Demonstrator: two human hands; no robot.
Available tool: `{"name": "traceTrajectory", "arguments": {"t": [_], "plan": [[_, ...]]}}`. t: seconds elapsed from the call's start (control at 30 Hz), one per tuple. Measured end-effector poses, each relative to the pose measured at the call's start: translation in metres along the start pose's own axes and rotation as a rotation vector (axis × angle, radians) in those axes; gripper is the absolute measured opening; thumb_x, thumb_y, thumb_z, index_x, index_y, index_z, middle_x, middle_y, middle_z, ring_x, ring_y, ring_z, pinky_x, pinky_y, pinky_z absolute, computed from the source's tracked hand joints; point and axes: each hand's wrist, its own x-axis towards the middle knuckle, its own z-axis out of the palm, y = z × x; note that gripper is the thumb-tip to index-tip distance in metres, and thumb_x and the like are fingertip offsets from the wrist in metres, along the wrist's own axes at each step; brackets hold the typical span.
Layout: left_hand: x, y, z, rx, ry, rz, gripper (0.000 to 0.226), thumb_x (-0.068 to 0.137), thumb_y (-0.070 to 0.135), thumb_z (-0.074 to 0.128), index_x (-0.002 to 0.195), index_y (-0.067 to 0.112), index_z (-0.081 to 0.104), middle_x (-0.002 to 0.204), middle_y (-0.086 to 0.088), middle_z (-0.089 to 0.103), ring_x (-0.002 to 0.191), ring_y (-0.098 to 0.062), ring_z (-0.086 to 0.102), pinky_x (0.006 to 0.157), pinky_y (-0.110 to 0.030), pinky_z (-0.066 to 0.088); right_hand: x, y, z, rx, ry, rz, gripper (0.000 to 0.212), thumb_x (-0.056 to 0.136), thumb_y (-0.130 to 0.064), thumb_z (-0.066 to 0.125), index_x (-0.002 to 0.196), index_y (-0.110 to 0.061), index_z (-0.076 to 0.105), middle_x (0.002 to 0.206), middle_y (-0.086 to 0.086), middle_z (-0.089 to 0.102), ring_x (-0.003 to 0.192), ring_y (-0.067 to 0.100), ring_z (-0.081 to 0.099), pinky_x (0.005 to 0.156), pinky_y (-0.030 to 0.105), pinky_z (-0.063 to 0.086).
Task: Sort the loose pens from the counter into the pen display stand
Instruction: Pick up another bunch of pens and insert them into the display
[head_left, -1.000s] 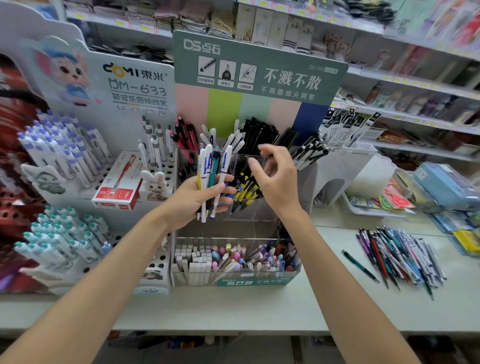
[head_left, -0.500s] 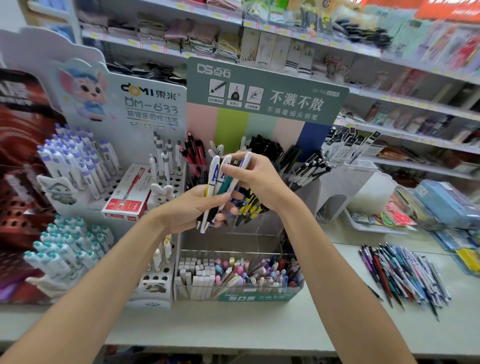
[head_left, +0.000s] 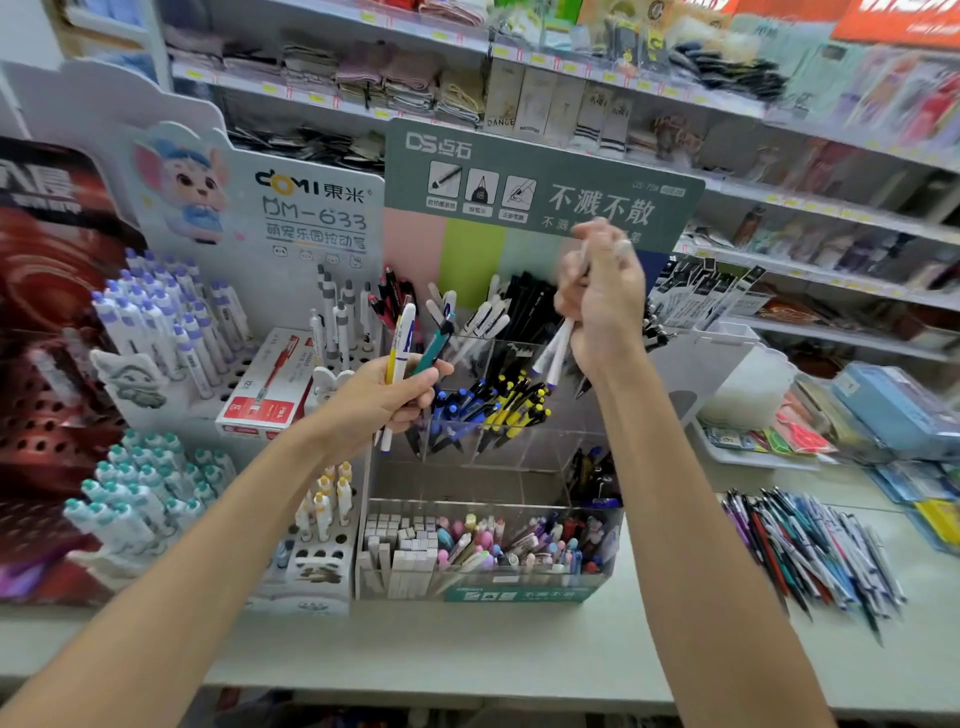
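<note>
My left hand (head_left: 387, 397) grips a few pens (head_left: 410, 345), white, yellow and teal, in front of the clear tiered pen display stand (head_left: 524, 457). My right hand (head_left: 602, 306) is raised above the stand's upper compartments and holds two white pens (head_left: 553, 353) that point down and left; it is blurred by motion. The stand's upper row holds black, white, blue and yellow pens, and its front tray (head_left: 483, 551) holds pastel pens and erasers. A pile of loose pens (head_left: 810, 545) lies on the counter at the right.
A white DOMI display (head_left: 249, 260) with blue-capped pens stands at the left, with a red pen box (head_left: 270, 384) beside it. White bins and blue cases sit at the far right. Shop shelves run behind.
My right hand took two white pens from the bundle in my left hand and lifted them up and to the right. The left hand keeps fewer pens. The camera moved closer.
</note>
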Motion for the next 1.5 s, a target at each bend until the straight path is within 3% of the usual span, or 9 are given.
{"name": "traceTrajectory", "arguments": {"t": [0.1, 0.23, 0.5, 0.63, 0.73, 0.93, 1.27, 1.43, 1.5], "plan": [[-0.001, 0.006, 0.005, -0.109, -0.037, 0.015, 0.042, 0.093, 0.042, 0.054, 0.116, 0.008, 0.057, 0.065, 0.005, 0.041, 0.051, -0.006, 0.034, 0.048, -0.018, 0.028, -0.011, 0.011, 0.009, -0.385, -0.185, 0.008, 0.038, 0.093, -0.031, 0.065, 0.096, 0.007, 0.058, 0.061, -0.002, 0.045, 0.044, 0.005, 0.032, 0.043, 0.014, 0.030], [-0.004, 0.011, 0.009, -0.288, -0.046, 0.035, 0.027, 0.106, 0.017, 0.033, 0.117, 0.004, 0.054, 0.076, 0.000, 0.051, 0.061, -0.010, 0.041, 0.053, -0.020, 0.036, -0.020, 0.025, 0.018, -0.459, -0.170, 0.013, 0.029, 0.089, -0.025, 0.071, 0.098, 0.002, 0.069, 0.052, -0.014, 0.049, 0.044, -0.001, 0.039, 0.047, 0.011, 0.033], [-0.009, 0.021, 0.014, -0.107, -0.030, 0.047, 0.021, 0.097, 0.016, 0.050, 0.106, 0.006, 0.066, 0.091, -0.010, 0.074, 0.069, -0.015, 0.069, 0.073, -0.030, 0.060, -0.033, 0.035, 0.039, -0.505, -0.421, 0.120, 0.017, 0.089, -0.020, 0.073, 0.081, -0.008, 0.063, 0.062, -0.004, 0.063, 0.048, 0.006, 0.052, 0.047, 0.016, 0.039], [-0.007, 0.022, 0.006, -0.067, -0.043, 0.018, 0.018, 0.097, 0.011, 0.052, 0.106, 0.003, 0.065, 0.084, -0.007, 0.072, 0.062, -0.011, 0.063, 0.060, -0.022, 0.055, -0.025, 0.029, 0.038, -0.348, -0.267, 0.125, 0.018, 0.097, -0.022, 0.062, 0.083, -0.013, 0.055, 0.063, -0.008, 0.056, 0.051, 0.002, 0.048, 0.048, 0.016, 0.038], [-0.008, 0.016, 0.000, -0.029, -0.004, 0.028, 0.019, 0.100, 0.009, 0.048, 0.110, -0.001, 0.062, 0.082, -0.006, 0.070, 0.058, -0.010, 0.058, 0.059, -0.020, 0.053, -0.001, 0.016, 0.027, 0.015, -0.005, 0.130, 0.017, 0.101, -0.025, 0.052, 0.089, -0.014, 0.048, 0.067, -0.004, 0.056, 0.059, 0.007, 0.047, 0.059, 0.021, 0.042], [0.003, 0.014, -0.007, -0.141, 0.262, 0.111, 0.018, 0.103, 0.011, 0.045, 0.105, 0.008, 0.062, 0.080, -0.002, 0.072, 0.058, -0.008, 0.064, 0.058, -0.020, 0.055, 0.035, 0.009, 0.028, 0.298, 0.175, 0.054, 0.011, 0.106, -0.016, 0.038, 0.097, -0.011, 0.042, 0.076, 0.005, 0.055, 0.072, 0.021, 0.063, 0.084, 0.040, 0.055], [0.019, 0.007, 0.001, -0.169, 0.280, 0.067, 0.016, 0.103, 0.013, 0.047, 0.104, 0.011, 0.063, 0.080, -0.001, 0.074, 0.063, -0.010, 0.066, 0.067, -0.023, 0.058, 0.028, 0.062, 0.038, -0.756, -0.105, -0.123, 0.015, 0.102, -0.023, 0.049, 0.091, -0.014, 0.049, 0.085, 0.001, 0.050, 0.083, 0.016, 0.050, 0.076, 0.030, 0.041], [0.019, 0.008, 0.004, -0.172, 0.279, 0.082, 0.016, 0.102, 0.013, 0.047, 0.104, 0.013, 0.063, 0.080, -0.001, 0.074, 0.064, -0.009, 0.067, 0.068, -0.023, 0.059, 0.029, 0.073, 0.027, -0.986, -0.176, -0.321, 0.040, 0.093, -0.007, 0.062, 0.130, -0.005, 0.048, 0.094, 0.011, 0.061, 0.086, 0.021, 0.059, 0.083, 0.018, 0.046], [0.018, 0.007, 0.004, -0.161, 0.274, 0.080, 0.016, 0.102, 0.014, 0.047, 0.105, 0.013, 0.063, 0.082, -0.001, 0.074, 0.066, -0.009, 0.067, 0.067, -0.023, 0.058, 0.029, 0.075, 0.024, -1.129, -0.214, -0.393, 0.026, 0.097, -0.012, 0.057, 0.121, -0.003, 0.060, 0.105, 0.013, 0.064, 0.099, 0.028, 0.057, 0.095, 0.033, 0.043]]}}
